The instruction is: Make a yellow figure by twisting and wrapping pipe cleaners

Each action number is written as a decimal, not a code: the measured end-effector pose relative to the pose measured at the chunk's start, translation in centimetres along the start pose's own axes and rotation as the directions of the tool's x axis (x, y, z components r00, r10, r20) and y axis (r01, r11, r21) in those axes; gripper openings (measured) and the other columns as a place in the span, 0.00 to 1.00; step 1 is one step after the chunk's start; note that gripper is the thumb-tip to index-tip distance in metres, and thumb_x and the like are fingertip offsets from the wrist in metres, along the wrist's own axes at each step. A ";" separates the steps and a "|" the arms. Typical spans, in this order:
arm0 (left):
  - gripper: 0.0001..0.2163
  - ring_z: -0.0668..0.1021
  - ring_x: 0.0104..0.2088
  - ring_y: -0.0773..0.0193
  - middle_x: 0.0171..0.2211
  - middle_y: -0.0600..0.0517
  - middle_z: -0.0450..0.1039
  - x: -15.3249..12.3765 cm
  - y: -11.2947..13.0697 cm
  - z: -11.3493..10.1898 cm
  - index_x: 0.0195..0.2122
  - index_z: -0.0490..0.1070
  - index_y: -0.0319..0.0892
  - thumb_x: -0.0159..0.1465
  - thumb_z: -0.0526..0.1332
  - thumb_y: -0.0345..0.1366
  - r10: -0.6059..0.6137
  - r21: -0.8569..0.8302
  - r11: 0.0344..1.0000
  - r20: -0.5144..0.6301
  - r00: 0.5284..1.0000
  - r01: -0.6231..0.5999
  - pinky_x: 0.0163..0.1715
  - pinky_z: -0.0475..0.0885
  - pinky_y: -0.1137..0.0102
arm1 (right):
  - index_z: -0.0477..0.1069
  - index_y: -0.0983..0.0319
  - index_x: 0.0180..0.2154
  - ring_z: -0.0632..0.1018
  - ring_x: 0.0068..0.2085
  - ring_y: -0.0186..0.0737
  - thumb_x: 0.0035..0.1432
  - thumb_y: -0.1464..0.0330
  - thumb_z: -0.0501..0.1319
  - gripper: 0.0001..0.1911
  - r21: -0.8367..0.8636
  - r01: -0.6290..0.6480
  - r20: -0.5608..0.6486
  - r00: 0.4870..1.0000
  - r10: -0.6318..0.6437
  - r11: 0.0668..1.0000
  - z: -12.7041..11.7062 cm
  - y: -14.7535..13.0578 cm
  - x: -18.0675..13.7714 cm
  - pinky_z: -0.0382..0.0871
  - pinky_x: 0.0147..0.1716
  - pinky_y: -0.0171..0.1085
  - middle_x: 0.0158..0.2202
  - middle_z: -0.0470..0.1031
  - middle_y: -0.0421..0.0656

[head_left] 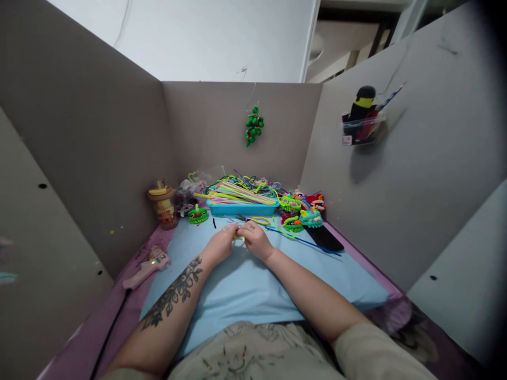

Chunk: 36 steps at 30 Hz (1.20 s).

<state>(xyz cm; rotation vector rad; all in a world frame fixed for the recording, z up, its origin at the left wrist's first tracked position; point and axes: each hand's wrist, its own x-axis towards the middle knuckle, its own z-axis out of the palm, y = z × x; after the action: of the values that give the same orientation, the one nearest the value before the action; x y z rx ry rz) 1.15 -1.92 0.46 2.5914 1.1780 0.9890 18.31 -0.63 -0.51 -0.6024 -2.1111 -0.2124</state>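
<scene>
My left hand [222,245] and my right hand [256,240] meet over the light-blue cloth [237,285], fingertips pinched together. Between them shows a small yellow piece [238,237], apparently pipe cleaner; the fingers cover most of it. Just beyond lie scissors [260,220] with yellow handles. A long blue pipe cleaner [311,243] stretches away to the right of my right hand. Behind the scissors, a blue tray [243,209] is heaped with pastel pipe cleaners [241,193].
A pink glue gun [147,269] with a lit green light lies left, its cord trailing forward. Behind it stands a lidded cup [163,207]. A green fuzzy figure [197,215] sits left of the tray; several others [311,218] sit right, beside a black flat object [325,238]. Grey panels enclose three sides.
</scene>
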 end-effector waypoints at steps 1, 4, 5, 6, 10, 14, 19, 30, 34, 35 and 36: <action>0.18 0.73 0.39 0.60 0.39 0.46 0.70 0.0 0.1 0.1 0.47 0.63 0.41 0.56 0.49 0.22 -0.001 -0.027 1.000 0.009 1.000 0.001 0.40 0.69 0.65 | 0.72 0.59 0.35 0.70 0.36 0.39 0.56 0.79 0.49 0.15 0.030 -0.035 -0.036 0.999 0.036 0.999 0.1 -0.1 0.0 0.66 0.39 0.40 0.33 0.74 0.43; 0.21 0.74 0.38 0.61 0.40 0.47 0.70 0.0 -0.2 0.4 0.51 0.58 0.42 0.56 0.50 0.23 -0.039 -0.131 0.991 0.023 0.999 0.041 0.39 0.69 0.66 | 0.71 0.59 0.39 0.71 0.36 0.40 0.58 0.75 0.52 0.12 0.108 -0.147 -0.131 0.978 0.161 0.983 0.3 0.0 -0.1 0.67 0.39 0.40 0.33 0.74 0.43; 0.23 0.74 0.37 0.62 0.39 0.47 0.70 0.1 -0.4 0.6 0.53 0.56 0.42 0.56 0.51 0.23 -0.058 -0.162 0.985 0.023 0.998 0.061 0.38 0.70 0.66 | 0.70 0.59 0.41 0.72 0.37 0.40 0.58 0.74 0.53 0.11 0.127 -0.194 -0.159 0.964 0.213 0.973 0.3 0.1 -0.1 0.67 0.40 0.40 0.33 0.74 0.43; 0.25 0.74 0.36 0.63 0.38 0.48 0.71 0.1 -0.6 0.6 0.56 0.53 0.41 0.56 0.51 0.23 -0.079 -0.187 0.979 0.017 0.997 0.080 0.38 0.70 0.66 | 0.69 0.59 0.44 0.72 0.38 0.40 0.58 0.72 0.54 0.12 0.139 -0.240 -0.181 0.948 0.263 0.961 0.2 0.2 0.0 0.67 0.40 0.40 0.34 0.74 0.43; 0.32 0.74 0.35 0.65 0.35 0.49 0.71 0.3 -1.2 0.6 0.61 0.42 0.39 0.55 0.50 0.22 -0.111 -0.220 0.971 -0.071 0.991 0.093 0.41 0.70 0.66 | 0.73 0.57 0.39 0.68 0.46 0.44 0.57 0.70 0.58 0.09 0.071 -0.279 -0.153 0.946 0.287 0.958 -0.4 0.7 0.0 0.63 0.47 0.46 0.43 0.72 0.45; 0.33 0.73 0.42 0.61 0.41 0.46 0.71 0.5 -1.3 0.3 0.62 0.44 0.41 0.55 0.51 0.22 -0.096 -0.186 0.980 -0.106 0.990 0.075 0.46 0.68 0.62 | 0.77 0.55 0.32 0.60 0.54 0.49 0.51 0.69 0.64 0.05 -0.042 -0.209 -0.052 0.977 0.207 0.977 -0.5 1.1 -0.1 0.57 0.53 0.52 0.51 0.65 0.45; 0.30 0.74 0.39 0.62 0.41 0.46 0.71 0.5 -1.1 0.2 0.61 0.50 0.42 0.57 0.52 0.25 -0.094 -0.208 0.976 -0.115 0.989 0.068 0.43 0.69 0.64 | 0.77 0.56 0.29 0.56 0.57 0.50 0.50 0.70 0.65 0.03 -0.082 -0.177 0.000 0.984 0.177 0.981 -0.2 1.0 -0.1 0.55 0.54 0.54 0.53 0.64 0.44; 0.29 0.73 0.32 0.68 0.33 0.53 0.69 0.2 -1.1 0.7 0.59 0.51 0.43 0.56 0.55 0.26 -0.078 -0.324 0.945 -0.101 0.992 0.042 0.37 0.71 0.69 | 0.75 0.57 0.26 0.60 0.54 0.48 0.49 0.74 0.63 0.06 0.036 -0.182 0.010 0.983 0.182 0.983 0.3 1.5 -0.3 0.58 0.52 0.53 0.50 0.65 0.44; 0.27 0.71 0.32 0.69 0.32 0.54 0.67 0.3 -0.8 0.8 0.58 0.53 0.43 0.56 0.56 0.27 -0.063 -0.375 0.927 -0.087 0.994 0.026 0.38 0.70 0.70 | 0.75 0.59 0.24 0.63 0.50 0.46 0.49 0.74 0.63 0.05 0.026 -0.183 0.030 0.983 0.182 0.983 0.0 1.1 0.0 0.59 0.51 0.49 0.47 0.65 0.45; 0.27 0.72 0.33 0.68 0.33 0.53 0.67 0.4 -0.6 0.7 0.57 0.53 0.43 0.56 0.57 0.28 -0.066 -0.403 0.915 -0.099 0.993 0.021 0.38 0.70 0.69 | 0.74 0.59 0.24 0.63 0.50 0.45 0.49 0.74 0.63 0.05 0.022 -0.188 0.024 0.982 0.187 0.982 -0.1 1.0 0.0 0.59 0.50 0.48 0.46 0.65 0.45; 0.27 0.72 0.34 0.67 0.35 0.52 0.67 0.5 -0.3 0.5 0.57 0.54 0.42 0.56 0.58 0.29 -0.077 -0.431 0.902 -0.123 0.989 0.017 0.39 0.70 0.69 | 0.74 0.59 0.25 0.63 0.50 0.45 0.50 0.73 0.63 0.05 0.016 -0.191 0.016 0.981 0.191 0.981 -0.1 0.9 0.0 0.59 0.50 0.48 0.46 0.65 0.45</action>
<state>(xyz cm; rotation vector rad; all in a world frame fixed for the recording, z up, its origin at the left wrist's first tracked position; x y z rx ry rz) 1.46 -1.28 0.18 2.1678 0.9138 1.2688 18.82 0.12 -0.46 -0.7936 -2.0509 -0.0817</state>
